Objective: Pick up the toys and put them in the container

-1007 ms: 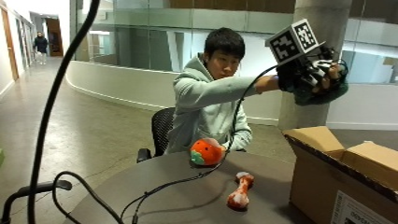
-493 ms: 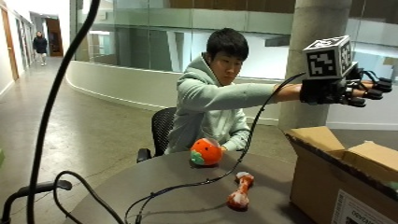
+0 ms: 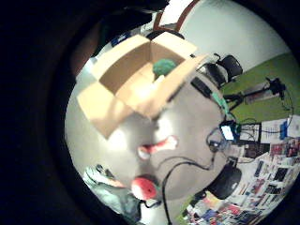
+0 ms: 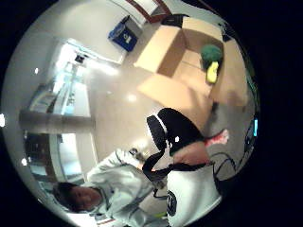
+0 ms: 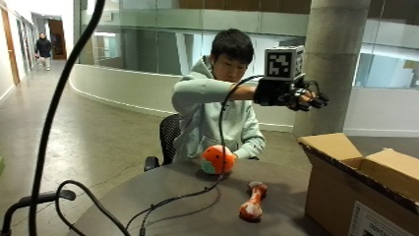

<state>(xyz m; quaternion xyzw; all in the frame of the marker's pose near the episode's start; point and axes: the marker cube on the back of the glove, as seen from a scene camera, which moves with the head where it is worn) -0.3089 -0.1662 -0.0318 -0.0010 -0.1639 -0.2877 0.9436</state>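
The gloved right hand (image 5: pixel 298 96) is raised in the air near the pillar (image 5: pixel 334 59), above the table (image 5: pixel 190 196) and short of the box (image 5: pixel 357 182). Its fingers (image 5: pixel 315 101) look spread and relaxed, holding nothing. On the table, an orange ball toy (image 5: pixel 217 160) sits in front of the person, and a bone toy (image 5: pixel 252 200) lies between it and the box, touching neither. The box stands open at the table's edge; inside it lie a green toy (image 4: pixel 211 53) and a yellow one (image 4: pixel 212 72) beside it.
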